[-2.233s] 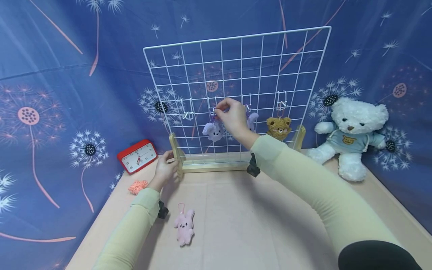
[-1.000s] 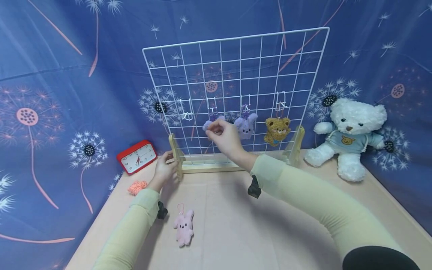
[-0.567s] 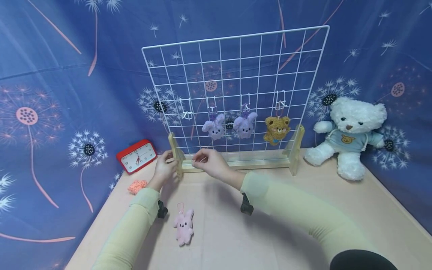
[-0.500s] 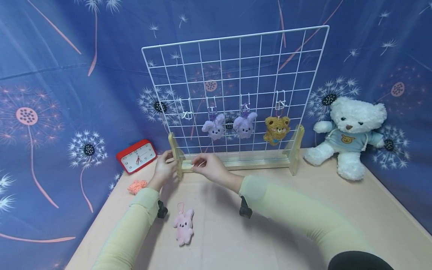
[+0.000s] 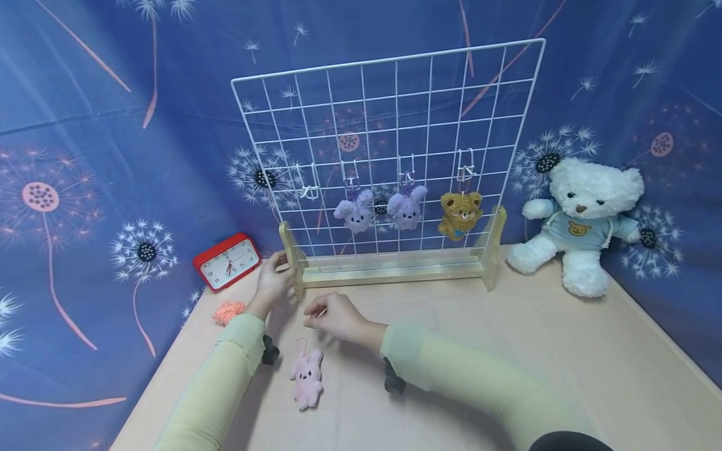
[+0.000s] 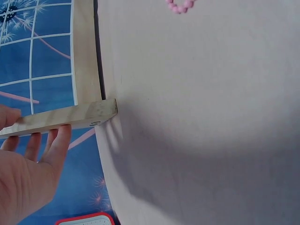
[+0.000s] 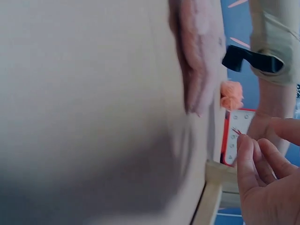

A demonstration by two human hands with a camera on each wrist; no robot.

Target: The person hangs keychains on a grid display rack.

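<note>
From my end I see the pink plush charm [image 5: 307, 380] lying face up on the near left of the tabletop [image 5: 592, 341], its loop [image 6: 178, 9] pointing to the far side. The person's right hand [image 5: 338, 318] is just beyond that loop, slightly right of it, with the fingers loosely bent and, as far as I can tell, holding nothing. The left hand [image 5: 275, 279] clasps the left wooden foot [image 6: 89, 112] of the wire rack [image 5: 388, 61], fingers on one side and thumb on the other. I judge the charm light, soft and hard to damage; its fuzzy cloth should not slip. The loop looks thin and floppy, so I'd favour a pinch where it joins the head, keeping the loop standing clear, rather than squeezing the body.
</note>
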